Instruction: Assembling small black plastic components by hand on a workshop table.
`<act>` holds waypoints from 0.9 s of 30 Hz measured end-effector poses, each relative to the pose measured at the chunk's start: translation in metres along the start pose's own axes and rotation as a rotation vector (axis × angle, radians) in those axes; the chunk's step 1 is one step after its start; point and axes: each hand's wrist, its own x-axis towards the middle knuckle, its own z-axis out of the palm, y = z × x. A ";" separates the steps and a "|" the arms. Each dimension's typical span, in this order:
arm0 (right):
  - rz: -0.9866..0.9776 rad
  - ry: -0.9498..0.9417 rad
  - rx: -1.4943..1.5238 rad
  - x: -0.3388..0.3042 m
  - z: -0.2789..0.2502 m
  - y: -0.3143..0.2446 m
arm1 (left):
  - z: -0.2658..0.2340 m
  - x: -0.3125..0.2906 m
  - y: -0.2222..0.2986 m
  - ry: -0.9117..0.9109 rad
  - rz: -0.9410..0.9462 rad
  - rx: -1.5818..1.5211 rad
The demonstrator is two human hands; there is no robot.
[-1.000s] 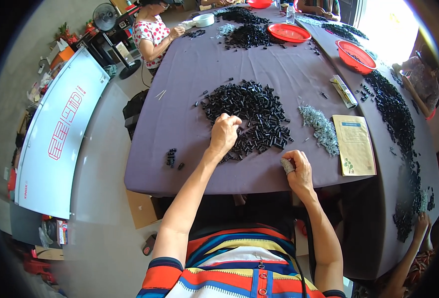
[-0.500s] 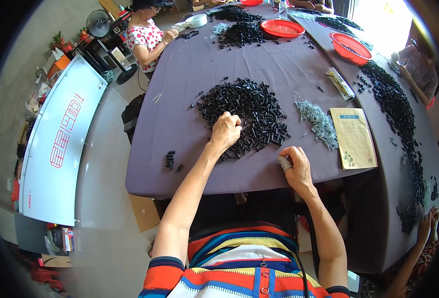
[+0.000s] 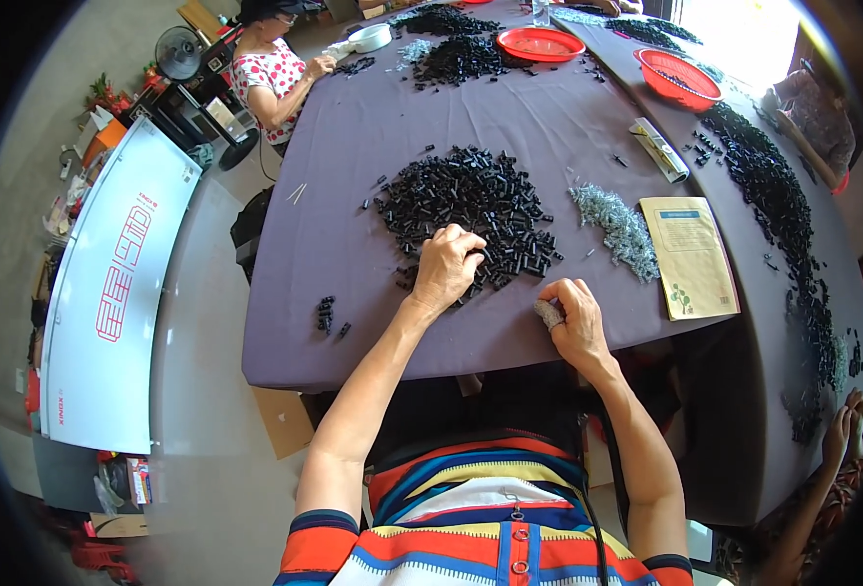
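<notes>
My left hand (image 3: 446, 268) is over the near edge of a heap of small black plastic pieces (image 3: 470, 190). Its thumb and fingers are pinched together, with a small black plastic piece (image 3: 477, 256) seemingly at the tips. Close to the table's front edge, my right hand (image 3: 578, 320) is closed with curled fingers; what it may hold is hidden. A rough grey wrap (image 3: 548, 313) covers one of its digits. Beyond that hand lies a pile of small clear, bluish-grey pieces (image 3: 617, 230). Several black pieces (image 3: 326, 314) sit apart at the left.
A tan paper packet (image 3: 690, 259) lies right of the clear pile, with a long narrow package (image 3: 659, 149) behind it. Red baskets (image 3: 541, 44) and more black heaps (image 3: 768, 186) occupy the far and right tables. A person in a dotted shirt (image 3: 265, 83) works at the far left; others sit around.
My left hand has shifted right and towards me relative to the black heap, nearer my right hand. My right hand stays closed in about the same place. The whole view has shifted slightly.
</notes>
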 end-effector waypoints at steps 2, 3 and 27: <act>0.010 -0.007 -0.005 0.000 -0.003 0.001 | 0.000 -0.002 0.000 0.001 0.018 0.037; 0.018 -0.015 -0.010 0.000 -0.003 0.000 | 0.001 -0.002 -0.001 0.016 0.027 0.030; 0.064 0.018 0.045 0.000 -0.003 -0.004 | 0.010 -0.013 0.021 0.246 -0.122 -0.186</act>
